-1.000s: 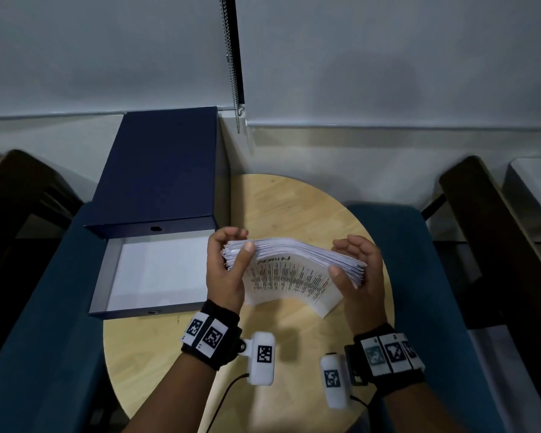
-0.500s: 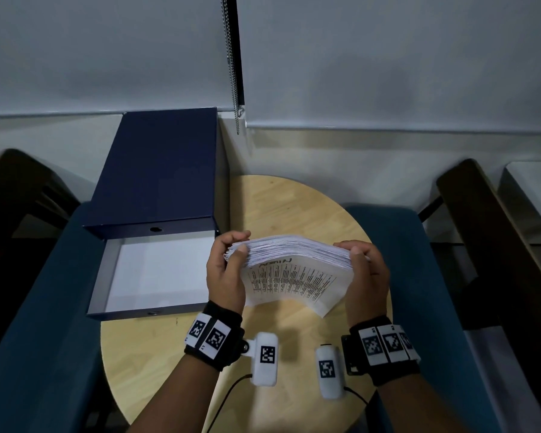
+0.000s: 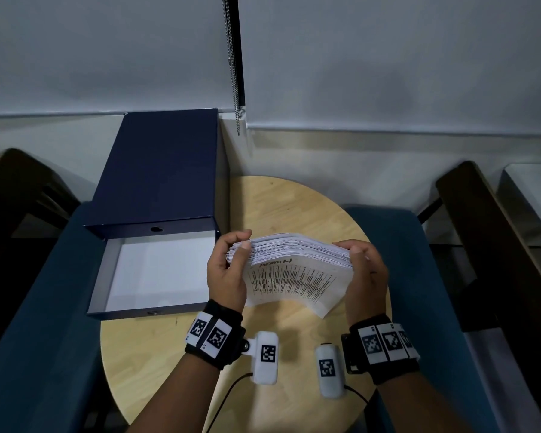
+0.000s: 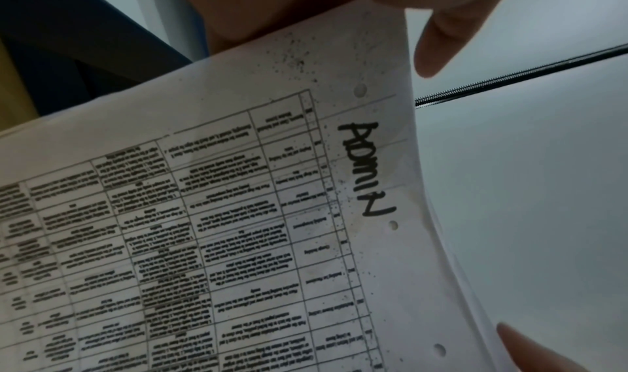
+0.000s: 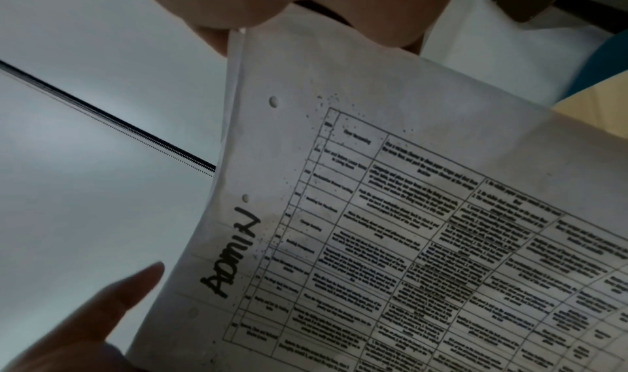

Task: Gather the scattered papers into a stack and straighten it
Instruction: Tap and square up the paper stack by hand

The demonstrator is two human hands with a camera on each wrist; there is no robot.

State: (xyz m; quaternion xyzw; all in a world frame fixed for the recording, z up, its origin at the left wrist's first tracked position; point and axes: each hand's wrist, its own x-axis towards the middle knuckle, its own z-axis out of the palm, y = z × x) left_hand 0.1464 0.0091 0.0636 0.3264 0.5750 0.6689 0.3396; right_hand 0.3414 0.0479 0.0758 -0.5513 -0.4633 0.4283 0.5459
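A thick stack of white papers (image 3: pixel 294 276) stands on its long edge over the round wooden table (image 3: pixel 169 354), its printed table sheet marked "ADMIN" facing me. My left hand (image 3: pixel 228 267) grips the stack's left end, thumb on the near face and fingers curled over the top. My right hand (image 3: pixel 364 267) grips the right end the same way. The left wrist view is filled by the printed sheet (image 4: pixel 238 216), with fingertips (image 4: pixel 438 42) past its edge. In the right wrist view the same sheet (image 5: pixel 407 216) bows slightly.
An open dark blue box file (image 3: pixel 156 270) lies at the table's left, its lid (image 3: pixel 156 170) raised towards the wall. Blue chairs stand on the left (image 3: pixel 28 307) and right (image 3: pixel 419 276). A blind chain (image 3: pixel 235 89) hangs behind.
My right hand, which stood loosely beside the fanned right end, has closed on it. The sheets have drawn together into a tighter stack. The left hand has kept its hold.
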